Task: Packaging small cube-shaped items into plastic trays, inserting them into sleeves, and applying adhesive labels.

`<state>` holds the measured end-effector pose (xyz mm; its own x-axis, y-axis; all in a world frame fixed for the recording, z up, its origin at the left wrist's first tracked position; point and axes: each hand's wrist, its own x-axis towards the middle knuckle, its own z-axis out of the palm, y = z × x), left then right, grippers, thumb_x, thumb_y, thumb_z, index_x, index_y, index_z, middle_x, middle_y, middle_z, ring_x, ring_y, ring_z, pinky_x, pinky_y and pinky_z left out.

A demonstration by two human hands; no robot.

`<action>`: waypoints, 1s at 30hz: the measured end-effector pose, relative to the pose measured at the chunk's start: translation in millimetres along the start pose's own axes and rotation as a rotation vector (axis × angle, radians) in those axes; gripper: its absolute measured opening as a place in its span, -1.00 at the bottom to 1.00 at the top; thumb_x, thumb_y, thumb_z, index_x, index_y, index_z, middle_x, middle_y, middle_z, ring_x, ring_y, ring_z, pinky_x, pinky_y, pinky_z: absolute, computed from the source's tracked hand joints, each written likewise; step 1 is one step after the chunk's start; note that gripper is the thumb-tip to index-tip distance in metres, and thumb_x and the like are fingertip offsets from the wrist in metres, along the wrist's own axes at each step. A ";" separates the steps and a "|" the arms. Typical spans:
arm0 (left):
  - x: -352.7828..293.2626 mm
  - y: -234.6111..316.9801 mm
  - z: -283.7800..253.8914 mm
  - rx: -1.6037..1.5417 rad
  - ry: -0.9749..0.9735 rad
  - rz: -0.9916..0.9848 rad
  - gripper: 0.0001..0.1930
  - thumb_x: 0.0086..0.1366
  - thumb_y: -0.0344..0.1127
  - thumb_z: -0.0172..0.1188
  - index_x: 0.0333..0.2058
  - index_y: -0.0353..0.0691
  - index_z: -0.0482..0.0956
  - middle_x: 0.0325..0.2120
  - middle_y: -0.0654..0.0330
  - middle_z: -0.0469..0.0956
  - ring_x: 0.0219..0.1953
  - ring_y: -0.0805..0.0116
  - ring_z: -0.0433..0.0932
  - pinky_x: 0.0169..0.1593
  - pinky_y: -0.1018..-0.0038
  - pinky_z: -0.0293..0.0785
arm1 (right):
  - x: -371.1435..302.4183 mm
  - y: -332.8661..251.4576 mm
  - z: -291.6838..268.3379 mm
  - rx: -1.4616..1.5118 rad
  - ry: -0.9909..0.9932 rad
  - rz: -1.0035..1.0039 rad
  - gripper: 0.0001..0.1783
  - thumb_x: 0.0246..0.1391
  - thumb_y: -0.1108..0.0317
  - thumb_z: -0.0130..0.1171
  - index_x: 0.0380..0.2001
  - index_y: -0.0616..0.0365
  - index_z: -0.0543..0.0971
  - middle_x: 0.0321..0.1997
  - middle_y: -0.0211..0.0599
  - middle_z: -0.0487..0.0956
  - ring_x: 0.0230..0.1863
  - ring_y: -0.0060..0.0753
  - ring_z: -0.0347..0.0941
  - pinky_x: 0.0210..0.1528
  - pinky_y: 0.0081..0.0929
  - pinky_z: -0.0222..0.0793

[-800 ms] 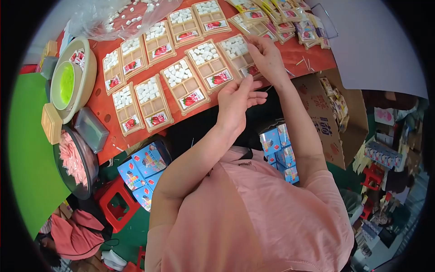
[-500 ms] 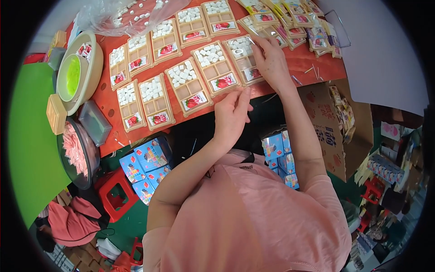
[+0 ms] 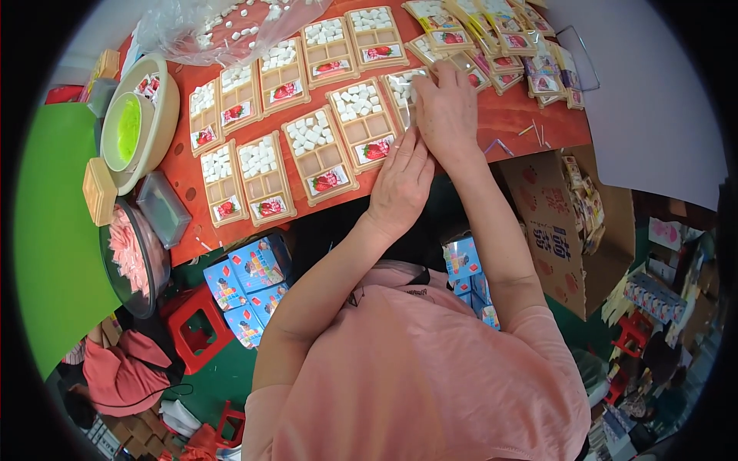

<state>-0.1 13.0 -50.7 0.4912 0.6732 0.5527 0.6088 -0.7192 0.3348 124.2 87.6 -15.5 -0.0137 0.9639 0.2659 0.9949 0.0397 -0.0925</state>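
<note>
On the red table, two rows of tan compartment trays hold small white marshmallow-like pieces and red-and-white strawberry-print packets. My right hand (image 3: 447, 115) lies over the tray at the right end of the near row, its bent fingers on a shiny clear plastic lid (image 3: 407, 98). Under that lid, white pieces (image 3: 400, 86) show at the tray's left side; my hands hide the rest. My left hand (image 3: 401, 183) reaches to this tray's near edge, fingers stretched out side by side and close to my right hand. Just left of it stands an uncovered filled tray (image 3: 364, 123).
Packed trays (image 3: 503, 38) are piled at the far right. A plastic bag (image 3: 223, 31) with loose white pieces lies at the far left. A cream basin (image 3: 163, 115) holds a bowl with green contents (image 3: 128, 132). An open cardboard box (image 3: 550, 230) stands below the table's right edge.
My right hand has moved slightly left and nearer, covering more of the tray. My left hand has come right and up against the tray's near edge. The view has shifted slightly.
</note>
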 end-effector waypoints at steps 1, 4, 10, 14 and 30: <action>1.6 1.4 0.6 -0.041 0.007 -0.003 -0.68 0.16 -0.46 0.15 -0.12 -0.52 0.53 0.05 -0.17 0.45 0.22 -0.14 0.37 0.31 0.08 0.29 | 3.3 1.9 9.0 0.184 0.103 -0.111 -0.66 0.15 0.27 0.19 -0.01 0.08 0.59 0.06 -0.16 0.50 0.12 -0.06 0.39 0.10 -0.11 0.35; -2.0 0.8 4.7 -0.039 0.039 -0.002 -0.66 0.12 -0.46 0.16 -0.12 -0.52 0.54 0.03 -0.17 0.46 0.21 -0.15 0.38 0.30 0.09 0.31 | 12.5 2.7 20.7 0.426 0.171 -0.268 -0.61 0.12 0.22 0.23 0.00 0.12 0.58 0.10 -0.15 0.49 0.17 -0.04 0.35 0.18 -0.12 0.27; -9.6 -11.4 -10.0 -0.206 0.126 0.012 -0.73 0.10 -0.51 0.20 -0.20 -0.53 0.56 -0.04 -0.15 0.51 0.17 -0.15 0.43 0.24 0.13 0.40 | 13.5 -12.1 20.9 0.416 0.134 -0.288 -0.59 0.12 0.18 0.25 -0.01 0.17 0.59 0.07 -0.12 0.51 0.13 -0.01 0.38 0.17 -0.12 0.29; -14.9 -9.2 -40.1 -0.301 0.216 0.087 -0.79 0.09 -0.51 0.25 -0.28 -0.49 0.58 -0.08 -0.13 0.54 0.13 -0.14 0.47 0.20 0.11 0.45 | 10.3 -1.3 13.5 0.298 0.167 -0.325 -0.66 0.14 0.25 0.23 -0.05 0.17 0.61 0.01 -0.10 0.51 0.04 0.00 0.42 0.10 -0.10 0.32; -157.4 -162.3 -205.8 0.636 0.676 -1.112 -0.26 0.04 -0.11 0.49 0.08 -0.37 0.31 0.19 -0.16 0.17 0.23 -0.17 0.18 0.26 0.08 0.16 | 7.5 -44.9 -23.8 0.184 0.067 -0.355 -0.57 0.30 0.35 0.09 0.19 0.22 0.40 0.04 0.09 0.48 0.05 0.13 0.41 0.08 -0.13 0.37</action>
<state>-304.3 -11.7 -35.0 -0.6841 0.4837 0.5459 0.7290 0.4295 0.5330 81.8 86.8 13.5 -0.3409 0.8626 0.3739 0.8950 0.4195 -0.1518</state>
